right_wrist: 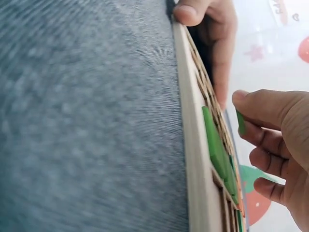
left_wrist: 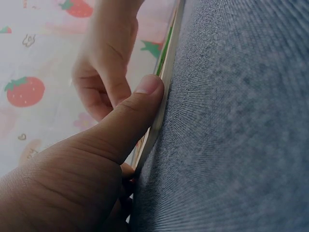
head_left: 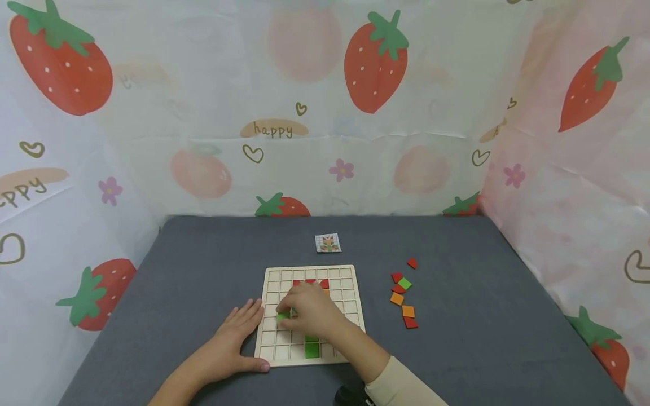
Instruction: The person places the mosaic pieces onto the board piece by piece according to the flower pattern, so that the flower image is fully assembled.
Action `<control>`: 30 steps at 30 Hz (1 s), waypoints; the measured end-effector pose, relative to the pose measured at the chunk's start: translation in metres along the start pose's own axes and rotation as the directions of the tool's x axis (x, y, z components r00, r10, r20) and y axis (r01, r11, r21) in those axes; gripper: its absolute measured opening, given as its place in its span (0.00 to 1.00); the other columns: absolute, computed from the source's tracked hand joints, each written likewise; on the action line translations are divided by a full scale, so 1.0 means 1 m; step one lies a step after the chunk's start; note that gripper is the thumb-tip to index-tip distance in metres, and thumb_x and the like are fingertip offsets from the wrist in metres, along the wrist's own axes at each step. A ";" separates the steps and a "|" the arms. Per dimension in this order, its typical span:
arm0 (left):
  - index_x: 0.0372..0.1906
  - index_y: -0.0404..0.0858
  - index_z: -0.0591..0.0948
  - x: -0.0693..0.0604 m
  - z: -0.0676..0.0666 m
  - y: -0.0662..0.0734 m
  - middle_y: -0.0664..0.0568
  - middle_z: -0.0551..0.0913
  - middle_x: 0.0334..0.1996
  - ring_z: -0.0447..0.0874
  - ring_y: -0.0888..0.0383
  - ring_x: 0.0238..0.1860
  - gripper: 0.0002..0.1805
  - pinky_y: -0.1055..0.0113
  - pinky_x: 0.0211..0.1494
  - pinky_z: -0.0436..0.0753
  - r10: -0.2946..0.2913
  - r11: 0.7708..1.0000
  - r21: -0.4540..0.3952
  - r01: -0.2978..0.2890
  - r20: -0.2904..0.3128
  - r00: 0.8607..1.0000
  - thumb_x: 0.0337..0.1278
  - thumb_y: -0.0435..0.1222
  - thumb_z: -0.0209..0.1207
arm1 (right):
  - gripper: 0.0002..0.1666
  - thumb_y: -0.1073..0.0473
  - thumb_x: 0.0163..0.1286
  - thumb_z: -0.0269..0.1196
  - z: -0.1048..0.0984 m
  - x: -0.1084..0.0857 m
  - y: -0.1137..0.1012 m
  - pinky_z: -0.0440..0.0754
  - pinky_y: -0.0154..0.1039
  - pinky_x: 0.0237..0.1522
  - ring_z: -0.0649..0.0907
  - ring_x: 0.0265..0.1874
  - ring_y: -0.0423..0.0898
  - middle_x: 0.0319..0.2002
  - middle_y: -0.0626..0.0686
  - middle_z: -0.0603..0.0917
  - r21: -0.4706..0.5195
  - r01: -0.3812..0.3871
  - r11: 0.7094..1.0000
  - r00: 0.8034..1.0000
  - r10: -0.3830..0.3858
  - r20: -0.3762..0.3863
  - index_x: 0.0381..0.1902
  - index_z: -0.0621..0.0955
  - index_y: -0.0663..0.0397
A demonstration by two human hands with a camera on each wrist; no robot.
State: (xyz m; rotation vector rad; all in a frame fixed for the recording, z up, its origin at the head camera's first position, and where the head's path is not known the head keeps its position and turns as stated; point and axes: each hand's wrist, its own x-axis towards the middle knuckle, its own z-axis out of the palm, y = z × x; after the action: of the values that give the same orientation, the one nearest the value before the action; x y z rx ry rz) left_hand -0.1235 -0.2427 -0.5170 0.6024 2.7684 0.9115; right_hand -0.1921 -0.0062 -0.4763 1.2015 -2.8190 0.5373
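A pale wooden grid board (head_left: 346, 277) lies on the table. My left hand (head_left: 225, 344) rests along its left side, fingers spread, thumb at the near left corner. Above the board's middle, my right hand (head_left: 315, 313) pinches a small green tile (right_wrist: 241, 122) between thumb and finger; in the right wrist view the tile is apart from the board. Green tiles (head_left: 312, 350) sit in cells near the board's front edge. Red tiles (head_left: 324, 283) fill cells higher up. The right hand hides part of the grid and the tiles under it.
Right of the board lie several loose red, green and orange tiles, among them an orange tile (head_left: 408, 311) and a green tile (head_left: 404, 283). A small pattern card (head_left: 328, 243) is behind the board. A black object (head_left: 350, 396) shows at the table's (head_left: 482, 338) front, beside the right sleeve.
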 end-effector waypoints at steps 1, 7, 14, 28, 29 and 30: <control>0.82 0.36 0.55 0.000 0.000 0.000 0.46 0.52 0.82 0.41 0.45 0.83 0.70 0.57 0.84 0.34 -0.003 1.000 0.001 0.003 0.003 1.000 0.38 0.72 0.68 | 0.13 0.45 0.62 0.75 0.002 0.000 0.000 0.78 0.44 0.55 0.80 0.45 0.36 0.41 0.35 0.87 0.000 -0.001 1.000 1.000 0.001 0.003 0.45 0.91 0.37; 0.82 0.37 0.55 0.000 0.001 0.000 0.46 0.52 0.82 0.40 0.45 0.84 0.70 0.52 0.84 0.36 -0.008 1.000 0.000 0.008 0.008 1.000 0.38 0.72 0.68 | 0.12 0.44 0.60 0.76 0.011 0.000 0.001 0.77 0.47 0.55 0.78 0.45 0.36 0.40 0.35 0.86 -0.007 -0.006 1.000 1.000 0.006 0.018 0.42 0.91 0.35; 0.81 0.34 0.56 0.000 0.000 -0.001 0.44 0.52 0.82 0.41 0.44 0.83 0.69 0.79 0.77 0.24 0.028 1.000 0.007 -0.028 -0.012 1.000 0.40 0.71 0.68 | 0.12 0.44 0.60 0.76 0.015 -0.001 -0.001 0.76 0.46 0.55 0.76 0.45 0.37 0.39 0.35 0.84 -0.020 -0.017 1.000 1.000 0.017 0.010 0.41 0.91 0.33; 0.82 0.36 0.55 0.001 -0.002 0.002 0.46 0.51 0.83 0.40 0.45 0.84 0.70 0.52 0.84 0.36 -0.005 1.000 -0.016 0.005 0.010 1.000 0.39 0.71 0.69 | 0.13 0.44 0.59 0.76 0.015 -0.002 0.000 0.72 0.39 0.47 0.76 0.43 0.37 0.39 0.35 0.84 -0.037 -0.016 0.999 1.000 0.016 -0.007 0.42 0.91 0.33; 0.82 0.36 0.55 0.001 -0.002 0.002 0.46 0.51 0.82 0.40 0.45 0.84 0.70 0.51 0.84 0.36 -0.006 1.000 -0.016 0.006 0.012 1.000 0.39 0.71 0.69 | 0.13 0.44 0.59 0.77 0.015 -0.002 0.000 0.72 0.38 0.47 0.75 0.43 0.37 0.39 0.35 0.84 -0.037 -0.014 0.999 1.000 0.014 -0.006 0.42 0.91 0.33; 0.81 0.35 0.55 0.001 -0.002 0.002 0.45 0.51 0.82 0.40 0.44 0.84 0.70 0.49 0.84 0.37 -0.001 1.000 -0.014 0.001 0.010 1.000 0.39 0.71 0.69 | 0.13 0.43 0.59 0.77 0.015 -0.001 0.001 0.71 0.38 0.46 0.75 0.43 0.37 0.39 0.35 0.84 -0.039 -0.012 0.999 1.000 0.011 -0.004 0.43 0.91 0.33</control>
State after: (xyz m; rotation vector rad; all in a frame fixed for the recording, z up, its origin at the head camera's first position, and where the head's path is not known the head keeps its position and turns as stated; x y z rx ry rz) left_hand -0.1243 -0.2414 -0.5139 0.6012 2.7510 0.9241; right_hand -0.1900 -0.0096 -0.4910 1.1770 -2.8209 0.4830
